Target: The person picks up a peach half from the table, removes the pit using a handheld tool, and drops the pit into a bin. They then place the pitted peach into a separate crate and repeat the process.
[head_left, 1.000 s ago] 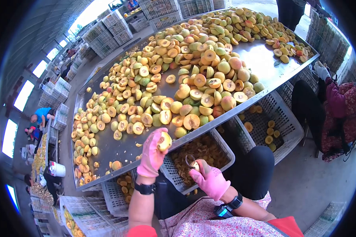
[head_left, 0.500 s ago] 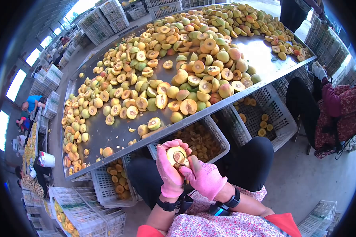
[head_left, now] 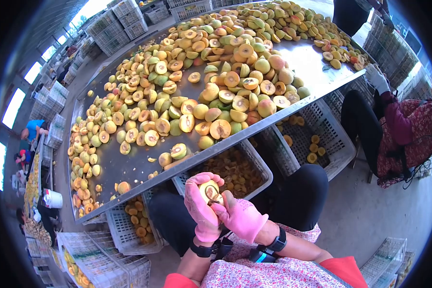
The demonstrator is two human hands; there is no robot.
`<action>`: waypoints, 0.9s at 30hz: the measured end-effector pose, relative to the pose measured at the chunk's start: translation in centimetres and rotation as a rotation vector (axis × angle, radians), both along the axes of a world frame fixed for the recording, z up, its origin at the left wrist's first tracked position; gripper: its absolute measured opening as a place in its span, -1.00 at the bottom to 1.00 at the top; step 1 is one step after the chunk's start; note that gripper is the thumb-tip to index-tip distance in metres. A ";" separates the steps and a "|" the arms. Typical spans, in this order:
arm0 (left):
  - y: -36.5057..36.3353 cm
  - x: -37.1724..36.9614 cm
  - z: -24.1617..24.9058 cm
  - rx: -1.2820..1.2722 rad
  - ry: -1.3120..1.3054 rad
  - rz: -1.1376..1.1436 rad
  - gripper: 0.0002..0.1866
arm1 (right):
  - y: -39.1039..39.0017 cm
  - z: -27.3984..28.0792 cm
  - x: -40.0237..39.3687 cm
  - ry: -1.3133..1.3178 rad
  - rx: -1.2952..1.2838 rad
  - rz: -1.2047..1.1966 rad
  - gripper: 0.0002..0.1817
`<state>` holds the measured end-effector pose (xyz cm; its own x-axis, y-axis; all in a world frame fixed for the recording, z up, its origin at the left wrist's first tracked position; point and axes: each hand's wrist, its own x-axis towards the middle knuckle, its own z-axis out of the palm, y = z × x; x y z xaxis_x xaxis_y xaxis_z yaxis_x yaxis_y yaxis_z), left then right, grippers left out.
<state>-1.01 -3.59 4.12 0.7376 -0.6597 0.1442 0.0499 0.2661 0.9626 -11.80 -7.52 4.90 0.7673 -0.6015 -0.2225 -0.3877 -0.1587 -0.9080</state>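
My left hand, in a pink glove, is closed around a halved peach, its yellow cut face and brown pit hollow turned up. My right hand, also gloved in pink, is closed against the fruit's lower right side, thumb near the pit. A dark curved edge, apparently the blade of a small pitting tool, shows at the pit; any handle is hidden inside the right glove. Both hands are above my lap, just in front of the metal table, where many halved peaches are heaped.
Under the table's raised edge stand a crate of peach pieces, a crate with a few halves and another crate at left. A co-worker sits at right. Stacked crates and a white bucket are farther off.
The view has shifted slightly, so the table and crates appear a little farther left. Both hands remain together on the halved peach, which has turned slightly.
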 end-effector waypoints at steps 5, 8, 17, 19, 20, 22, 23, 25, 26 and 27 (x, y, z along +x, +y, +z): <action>-0.1 0.4 -0.3 0.024 0.207 -0.039 -0.63 | -0.2 -0.8 0.0 0.028 -0.009 0.053 -0.52; 0.1 0.8 0.0 0.084 0.363 -0.098 -0.62 | 0.0 -0.9 -0.3 0.065 -0.047 0.059 -0.57; 0.5 3.1 -1.1 0.339 0.410 -0.292 -0.38 | 0.8 -4.2 -0.8 0.014 -0.323 0.098 -0.48; 0.9 4.1 -1.3 0.463 0.404 -0.421 -0.28 | 1.2 -4.3 -0.6 0.026 -0.329 0.114 -0.47; 1.0 4.5 -1.6 0.461 0.409 -0.415 -0.28 | 1.3 -4.5 -0.4 -0.003 -0.380 0.089 -0.47; 1.4 5.1 -2.0 0.410 0.381 -0.501 -0.30 | 1.6 -4.7 -0.3 -0.034 -0.429 0.072 -0.47; 1.6 5.0 -2.1 0.317 0.550 -0.456 -0.34 | 1.3 -4.7 -0.1 -0.002 -0.367 0.091 -0.47; 1.8 3.5 -2.1 0.183 0.573 -0.319 -0.37 | 0.6 -3.7 0.3 0.052 -0.250 0.090 -0.47; 1.9 2.8 -2.2 0.051 0.603 -0.183 -0.39 | 0.4 -3.2 0.5 0.044 -0.263 0.086 -0.47; 2.2 2.3 -2.5 0.021 0.491 -0.153 -0.43 | 0.5 -2.8 0.7 0.067 -0.207 0.104 -0.48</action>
